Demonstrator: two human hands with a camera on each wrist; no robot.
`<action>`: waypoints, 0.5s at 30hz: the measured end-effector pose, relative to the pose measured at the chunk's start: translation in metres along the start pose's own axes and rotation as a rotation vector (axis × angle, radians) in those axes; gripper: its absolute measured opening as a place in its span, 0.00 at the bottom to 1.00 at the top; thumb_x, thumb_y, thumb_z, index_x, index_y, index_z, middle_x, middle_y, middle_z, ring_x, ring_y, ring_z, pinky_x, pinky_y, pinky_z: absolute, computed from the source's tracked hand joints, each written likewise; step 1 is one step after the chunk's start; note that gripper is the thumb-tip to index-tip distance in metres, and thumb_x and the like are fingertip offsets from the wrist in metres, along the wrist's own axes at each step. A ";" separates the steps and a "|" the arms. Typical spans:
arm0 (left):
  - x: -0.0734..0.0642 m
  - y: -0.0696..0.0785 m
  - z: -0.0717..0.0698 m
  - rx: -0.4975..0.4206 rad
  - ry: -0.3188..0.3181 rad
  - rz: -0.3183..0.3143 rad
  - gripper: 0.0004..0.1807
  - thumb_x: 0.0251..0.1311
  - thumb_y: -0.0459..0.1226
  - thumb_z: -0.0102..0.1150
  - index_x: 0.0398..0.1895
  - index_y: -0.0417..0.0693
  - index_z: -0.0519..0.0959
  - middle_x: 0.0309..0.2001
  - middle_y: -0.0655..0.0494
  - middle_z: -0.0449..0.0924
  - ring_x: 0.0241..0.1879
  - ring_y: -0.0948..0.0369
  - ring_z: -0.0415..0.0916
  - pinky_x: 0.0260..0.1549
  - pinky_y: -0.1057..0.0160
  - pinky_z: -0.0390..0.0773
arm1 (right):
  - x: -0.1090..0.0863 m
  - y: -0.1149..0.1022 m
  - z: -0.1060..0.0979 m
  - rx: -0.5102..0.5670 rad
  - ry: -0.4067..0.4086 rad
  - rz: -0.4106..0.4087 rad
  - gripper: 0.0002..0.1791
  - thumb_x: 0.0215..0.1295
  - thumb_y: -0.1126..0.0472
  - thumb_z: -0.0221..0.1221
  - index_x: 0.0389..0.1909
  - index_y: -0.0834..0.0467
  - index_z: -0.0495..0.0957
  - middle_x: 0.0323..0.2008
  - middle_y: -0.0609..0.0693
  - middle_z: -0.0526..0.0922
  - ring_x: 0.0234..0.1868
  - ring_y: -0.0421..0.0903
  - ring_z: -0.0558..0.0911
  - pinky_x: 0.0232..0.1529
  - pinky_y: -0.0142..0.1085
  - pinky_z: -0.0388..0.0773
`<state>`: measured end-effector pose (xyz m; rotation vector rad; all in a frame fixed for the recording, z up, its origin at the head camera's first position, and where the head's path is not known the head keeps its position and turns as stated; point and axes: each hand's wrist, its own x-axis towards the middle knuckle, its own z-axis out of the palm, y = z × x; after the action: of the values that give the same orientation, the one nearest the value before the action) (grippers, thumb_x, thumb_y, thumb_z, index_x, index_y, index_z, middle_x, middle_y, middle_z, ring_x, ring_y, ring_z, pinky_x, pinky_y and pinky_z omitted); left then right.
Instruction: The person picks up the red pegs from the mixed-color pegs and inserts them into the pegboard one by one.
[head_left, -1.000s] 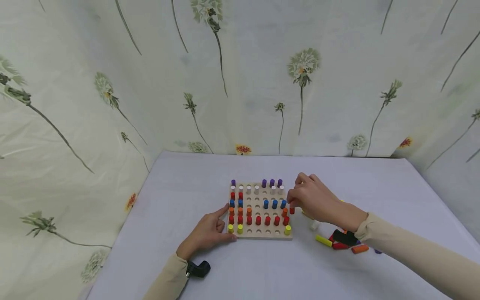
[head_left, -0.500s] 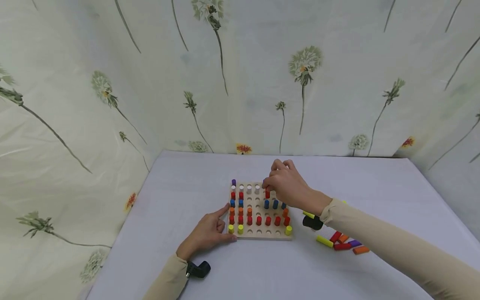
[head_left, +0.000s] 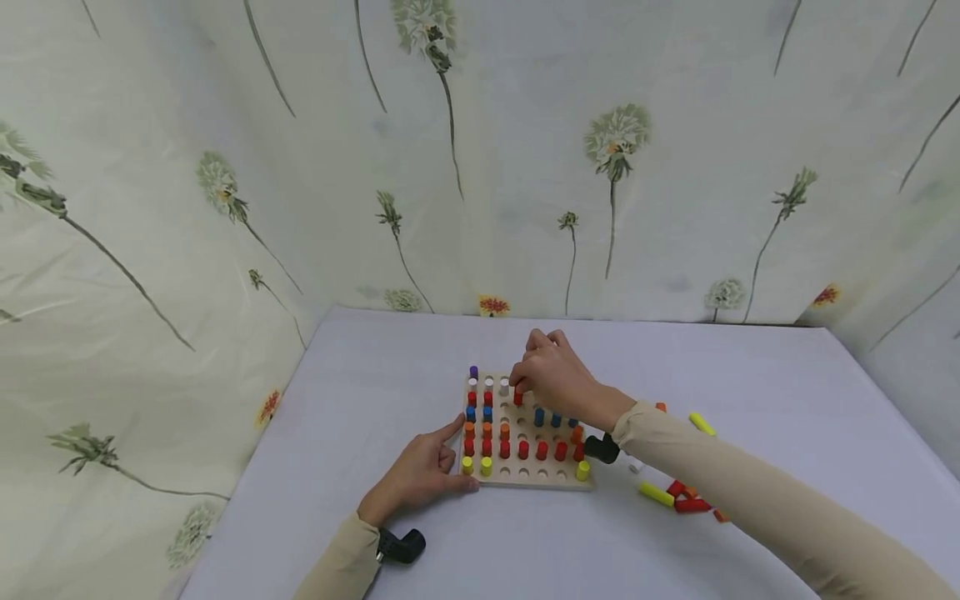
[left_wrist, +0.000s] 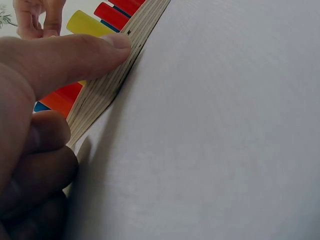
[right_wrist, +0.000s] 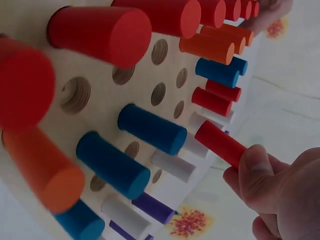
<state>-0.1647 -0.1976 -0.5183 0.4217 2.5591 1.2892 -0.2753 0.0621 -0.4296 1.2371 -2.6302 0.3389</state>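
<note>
Head view, centre: skewed entry might jam the red peg, pinched in the right hand above the pegboard. Left of centre: left hand, thumb and forefinger outstretched against pegboard.

Left-wrist view, upper left: thumb on edge (light pressure could permit sliding).

Right-wrist view, right: fingertips at peg's outer end; adjacent white pegs risk a knock.

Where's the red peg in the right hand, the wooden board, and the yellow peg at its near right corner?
Red peg (right_wrist: 220, 143): right wrist view, middle of its side.
Wooden board (left_wrist: 102, 90): left wrist view, layered side edge.
Yellow peg (head_left: 582, 471): head view, its middle.
</note>
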 end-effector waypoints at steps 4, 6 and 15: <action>0.000 -0.001 0.001 0.006 -0.001 -0.003 0.56 0.57 0.46 0.81 0.84 0.42 0.58 0.16 0.68 0.63 0.17 0.69 0.56 0.23 0.69 0.60 | 0.004 0.000 0.006 0.030 -0.024 0.019 0.03 0.63 0.63 0.75 0.34 0.50 0.94 0.30 0.41 0.89 0.45 0.49 0.71 0.53 0.52 0.66; 0.000 0.000 0.001 0.009 0.003 0.000 0.56 0.57 0.46 0.81 0.84 0.42 0.58 0.16 0.68 0.63 0.17 0.69 0.57 0.23 0.69 0.60 | 0.005 0.000 0.009 0.037 -0.023 0.021 0.03 0.63 0.62 0.75 0.34 0.50 0.94 0.30 0.41 0.88 0.45 0.48 0.71 0.53 0.52 0.66; -0.001 0.000 0.001 -0.002 0.008 -0.004 0.56 0.58 0.45 0.81 0.84 0.41 0.59 0.16 0.67 0.62 0.17 0.69 0.56 0.22 0.69 0.59 | 0.011 0.001 0.024 0.089 -0.076 0.034 0.03 0.63 0.61 0.75 0.34 0.49 0.94 0.29 0.41 0.86 0.45 0.47 0.70 0.53 0.51 0.64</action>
<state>-0.1630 -0.1972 -0.5189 0.4118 2.5636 1.2937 -0.2852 0.0477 -0.4491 1.2580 -2.7304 0.4278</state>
